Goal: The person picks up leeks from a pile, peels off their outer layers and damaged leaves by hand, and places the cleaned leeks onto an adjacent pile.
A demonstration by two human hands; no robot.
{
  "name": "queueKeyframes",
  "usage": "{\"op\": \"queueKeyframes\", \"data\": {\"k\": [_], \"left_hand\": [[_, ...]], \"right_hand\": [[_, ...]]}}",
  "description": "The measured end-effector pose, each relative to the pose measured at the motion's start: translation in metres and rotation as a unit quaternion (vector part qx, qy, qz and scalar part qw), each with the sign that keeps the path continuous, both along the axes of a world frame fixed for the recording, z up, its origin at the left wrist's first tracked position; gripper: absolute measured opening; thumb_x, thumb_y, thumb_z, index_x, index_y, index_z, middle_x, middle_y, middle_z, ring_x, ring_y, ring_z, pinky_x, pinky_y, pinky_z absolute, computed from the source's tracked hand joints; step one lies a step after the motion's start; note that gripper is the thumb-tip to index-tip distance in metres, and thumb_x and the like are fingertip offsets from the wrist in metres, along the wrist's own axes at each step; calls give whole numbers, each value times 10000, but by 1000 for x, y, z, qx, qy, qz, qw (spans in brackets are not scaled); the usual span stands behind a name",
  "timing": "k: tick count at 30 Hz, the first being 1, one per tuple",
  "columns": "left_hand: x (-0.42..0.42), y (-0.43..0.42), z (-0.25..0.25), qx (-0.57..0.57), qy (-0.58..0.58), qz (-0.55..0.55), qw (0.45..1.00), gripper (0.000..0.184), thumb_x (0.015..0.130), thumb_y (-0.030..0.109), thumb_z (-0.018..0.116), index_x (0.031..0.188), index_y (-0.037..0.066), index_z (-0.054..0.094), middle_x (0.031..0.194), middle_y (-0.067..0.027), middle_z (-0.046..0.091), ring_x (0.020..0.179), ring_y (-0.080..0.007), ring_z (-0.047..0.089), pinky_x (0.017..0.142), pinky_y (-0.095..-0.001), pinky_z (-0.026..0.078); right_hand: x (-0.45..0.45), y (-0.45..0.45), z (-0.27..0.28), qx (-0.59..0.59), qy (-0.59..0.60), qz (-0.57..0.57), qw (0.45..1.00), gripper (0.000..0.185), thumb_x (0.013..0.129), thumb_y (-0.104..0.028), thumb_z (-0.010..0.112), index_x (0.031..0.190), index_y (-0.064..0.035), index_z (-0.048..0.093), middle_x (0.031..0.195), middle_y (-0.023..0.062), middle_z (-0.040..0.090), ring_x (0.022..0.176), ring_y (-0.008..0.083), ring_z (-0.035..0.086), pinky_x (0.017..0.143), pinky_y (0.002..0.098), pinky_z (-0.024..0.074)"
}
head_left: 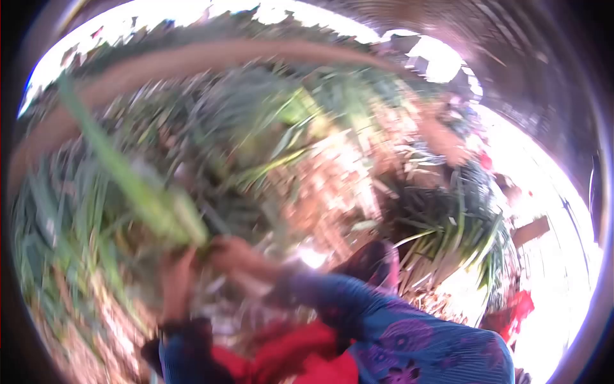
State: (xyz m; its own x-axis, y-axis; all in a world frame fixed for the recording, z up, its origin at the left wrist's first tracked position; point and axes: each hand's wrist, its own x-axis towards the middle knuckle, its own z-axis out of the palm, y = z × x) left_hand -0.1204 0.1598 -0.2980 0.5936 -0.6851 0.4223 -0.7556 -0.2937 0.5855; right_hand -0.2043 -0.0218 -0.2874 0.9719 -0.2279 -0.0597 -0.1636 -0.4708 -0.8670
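Note:
Both my hands meet at the lower left, smeared by motion. My left hand [178,275] is closed around the lower end of a leafy green stalk [144,192], whose long flat leaf rises toward the upper left. Right beside it, my right hand [238,257] is closed at the same end of the stalk; its fingertips are too blurred to tell apart. Behind the stalk lies a bed of similar long green leaves [57,211].
Heaps of leafy greens [281,134] spread ahead. Another bundle [467,224] lies to the right by my knee in blue patterned cloth [409,339]. A long brown pole-like band [236,54] curves across the back. Past the greens at right, a co-worker's hand or foot [448,144] shows blurred.

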Motion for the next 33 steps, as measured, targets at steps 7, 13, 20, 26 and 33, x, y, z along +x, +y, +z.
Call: {"op": "queueKeyframes", "data": {"k": [7,13,20,26,33], "left_hand": [[-9,-34,-18,-205,394,57,894,248,818,88,658,1015,-35,572,904,-78,595,767,-155,536,638,-305,449],[-23,-36,-2,-210,355,31,911,299,798,111,617,1056,-40,593,959,-119,606,844,-219,537,745,-357,441],[-15,-20,4,-243,464,-10,852,327,898,109,613,1195,-3,533,1127,-96,571,913,-183,567,788,-300,473],[-1,-10,-8,-266,488,34,831,365,914,174,621,1219,-1,523,1153,-96,572,947,-190,559,810,-313,470],[0,-3,8,-317,475,69,818,457,859,94,591,1299,-5,520,1194,-151,563,1082,-235,548,902,-334,454]], "right_hand": [[-4,-2,-25,80,-43,21,996,348,682,-231,610,944,-9,664,773,165,662,715,258,632,656,399,475],[-21,4,-18,209,-13,-1,978,292,726,-194,620,921,20,653,723,62,642,662,188,613,584,363,459],[-72,20,58,415,-12,-67,907,360,793,-247,594,1029,23,624,907,92,618,759,139,571,640,295,458],[-80,22,63,212,-180,47,959,378,832,-229,622,1134,-3,600,982,98,622,933,172,566,794,303,454],[-20,5,-4,235,-59,-73,968,227,801,-125,640,1007,-32,664,905,93,637,851,204,606,757,354,495]]}}
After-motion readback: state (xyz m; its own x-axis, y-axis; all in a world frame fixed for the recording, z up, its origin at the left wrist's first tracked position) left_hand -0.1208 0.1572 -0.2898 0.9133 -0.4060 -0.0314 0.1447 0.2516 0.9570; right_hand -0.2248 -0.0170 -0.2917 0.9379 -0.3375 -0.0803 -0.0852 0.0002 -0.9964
